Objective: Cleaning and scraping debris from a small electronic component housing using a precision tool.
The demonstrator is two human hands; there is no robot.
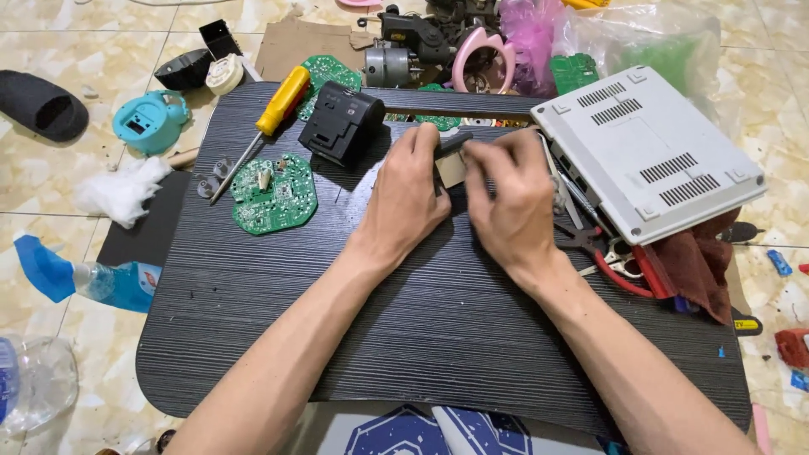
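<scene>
Over the middle of a black wood-grain board, both my hands meet around a small part with a dark top and a tan body. My left hand closes on its left side, and my right hand pinches it from the right, fingers curled over the top. Most of the part is hidden by my fingers. A black plastic housing sits just left of my left hand.
A green round circuit board and a yellow-handled screwdriver lie at the board's left. A grey vented box sits at the right, with red-handled pliers and a brown cloth. A spray bottle and assorted parts lie on the tiled floor.
</scene>
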